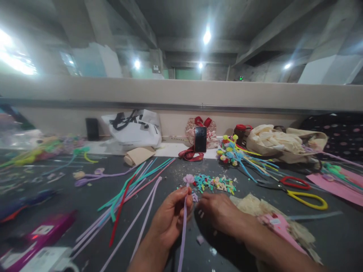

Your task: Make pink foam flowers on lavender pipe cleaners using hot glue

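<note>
My left hand [171, 211] is closed in a pinch on the lilac chenille stem [183, 230] of a small flower, just beneath its petals. The lilac flower head [188, 179] stands up above my fingertips. To the right, my right hand [217, 209] is down at the table, its fingers bunched together and pointing at small lilac pieces [195, 197]. Whatever those fingertips pinch, if anything, is hidden. Just beyond both hands lies a pile of short cut pieces [211, 183] in teal, yellow, red and pale pink.
Long chenille stems [136, 189] lie left. Scissors [292, 189] with red and yellow handles, a flower bundle [231, 151] and a pink glue gun [279, 224] on crumpled wrapping [251, 204] lie right. Behind are a phone [200, 139] and white bag [136, 130]; a magenta device [49, 236] is front left.
</note>
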Motion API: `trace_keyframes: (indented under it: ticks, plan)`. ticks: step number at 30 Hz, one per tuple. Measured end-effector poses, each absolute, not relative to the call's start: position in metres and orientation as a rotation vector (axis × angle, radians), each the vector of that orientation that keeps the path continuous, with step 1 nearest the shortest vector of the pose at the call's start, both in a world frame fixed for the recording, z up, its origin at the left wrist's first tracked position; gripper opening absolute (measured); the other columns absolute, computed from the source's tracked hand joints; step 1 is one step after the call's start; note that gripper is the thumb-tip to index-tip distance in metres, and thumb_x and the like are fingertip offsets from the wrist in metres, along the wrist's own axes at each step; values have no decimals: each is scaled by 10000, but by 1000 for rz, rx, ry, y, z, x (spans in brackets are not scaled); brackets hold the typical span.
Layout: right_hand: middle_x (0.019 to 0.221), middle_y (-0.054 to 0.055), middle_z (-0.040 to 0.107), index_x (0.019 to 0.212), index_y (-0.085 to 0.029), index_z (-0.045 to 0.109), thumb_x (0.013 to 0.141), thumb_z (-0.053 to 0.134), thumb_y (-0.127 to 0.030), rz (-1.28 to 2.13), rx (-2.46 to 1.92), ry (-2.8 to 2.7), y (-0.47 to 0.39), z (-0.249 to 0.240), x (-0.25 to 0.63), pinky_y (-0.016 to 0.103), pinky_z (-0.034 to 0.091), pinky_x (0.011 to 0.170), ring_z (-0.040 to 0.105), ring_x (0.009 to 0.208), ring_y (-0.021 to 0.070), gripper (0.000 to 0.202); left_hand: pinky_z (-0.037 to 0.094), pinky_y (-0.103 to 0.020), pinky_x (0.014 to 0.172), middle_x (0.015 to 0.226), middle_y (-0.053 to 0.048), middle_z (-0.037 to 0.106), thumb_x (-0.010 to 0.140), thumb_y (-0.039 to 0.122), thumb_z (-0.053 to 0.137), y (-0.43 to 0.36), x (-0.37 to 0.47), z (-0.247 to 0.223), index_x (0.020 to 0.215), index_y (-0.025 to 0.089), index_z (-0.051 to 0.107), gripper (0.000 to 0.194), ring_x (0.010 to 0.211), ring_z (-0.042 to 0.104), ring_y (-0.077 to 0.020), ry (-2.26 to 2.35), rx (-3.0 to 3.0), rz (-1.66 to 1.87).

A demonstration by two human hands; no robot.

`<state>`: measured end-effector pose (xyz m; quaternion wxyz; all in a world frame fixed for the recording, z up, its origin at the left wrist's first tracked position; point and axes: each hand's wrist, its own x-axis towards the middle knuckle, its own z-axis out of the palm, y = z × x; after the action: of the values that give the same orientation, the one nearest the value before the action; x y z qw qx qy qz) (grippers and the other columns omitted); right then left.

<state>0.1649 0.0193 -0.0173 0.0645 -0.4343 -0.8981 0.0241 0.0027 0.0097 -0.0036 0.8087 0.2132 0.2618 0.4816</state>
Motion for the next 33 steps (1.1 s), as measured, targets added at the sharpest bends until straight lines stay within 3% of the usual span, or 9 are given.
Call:
trace_keyframes:
  ticks: [4, 6, 10, 13, 18, 23, 29, 33]
  plan:
    - [927, 26, 584, 1039, -219, 537, 713, 549, -175, 278, -1294, -2560, 13, -6, 167, 211, 401, 628, 570, 777, 152, 329, 221, -92, 285, 467, 35, 512, 732, 169, 511, 9, 3, -4, 727, 119, 545, 61, 308, 336, -3, 525, 455, 1015]
    - [962, 10, 568, 1026, -231, 544, 646, 622, -188, 572, -1217, -2417, 9, -5, 161, 203, 414, 621, 562, 753, 138, 390, 231, -92, 292, 466, 35, 511, 727, 171, 515, 6, 5, -3, 730, 120, 553, 63, 313, 336, -3, 510, 461, 1018]
    - [720, -33, 592, 779, -178, 624, 633, 595, -128, 1191, -1078, -2043, 7, -13, 145, 174, 414, 531, 542, 595, 94, 157, 259, -93, 306, 453, 42, 493, 707, 181, 542, 3, 7, 0, 709, 115, 565, 70, 316, 328, 0, 475, 472, 1042]
    - [526, -50, 545, 692, -143, 619, 700, 508, -150, 1297, -1127, -1914, 14, -13, 148, 147, 368, 401, 500, 443, 68, 111, 270, -97, 310, 457, 44, 484, 691, 182, 564, 6, 4, -1, 706, 117, 564, 67, 328, 338, -6, 465, 478, 1070]
    - [529, -18, 585, 707, -129, 617, 713, 514, -250, 1086, -1266, -1814, 34, 12, 189, 156, 371, 345, 529, 414, 86, 159, 235, -91, 295, 474, 42, 475, 705, 162, 542, 12, -3, -3, 712, 124, 560, 43, 342, 337, -13, 424, 463, 1089]
    - [637, 33, 640, 894, -110, 612, 783, 425, -282, 771, -1322, -1842, 46, 36, 211, 178, 409, 375, 571, 475, 105, 277, 244, -76, 301, 492, 34, 479, 715, 156, 536, 11, -5, 1, 711, 114, 562, 51, 362, 336, -10, 424, 432, 1158]
    - [708, -7, 689, 1025, -197, 591, 797, 419, -188, 359, -1376, -2084, 44, 53, 199, 201, 452, 543, 618, 583, 112, 286, 254, -81, 288, 489, 35, 486, 721, 148, 525, 12, -4, 1, 711, 119, 561, 47, 355, 342, -16, 457, 459, 1170]
    - [830, 48, 699, 1095, -225, 555, 813, 424, -224, -91, -1591, -2076, 45, 56, 209, 273, 416, 619, 624, 732, 193, 311, 269, -88, 279, 492, 36, 492, 713, 151, 529, 13, -6, 1, 722, 127, 557, 38, 349, 348, -20, 468, 462, 1202]
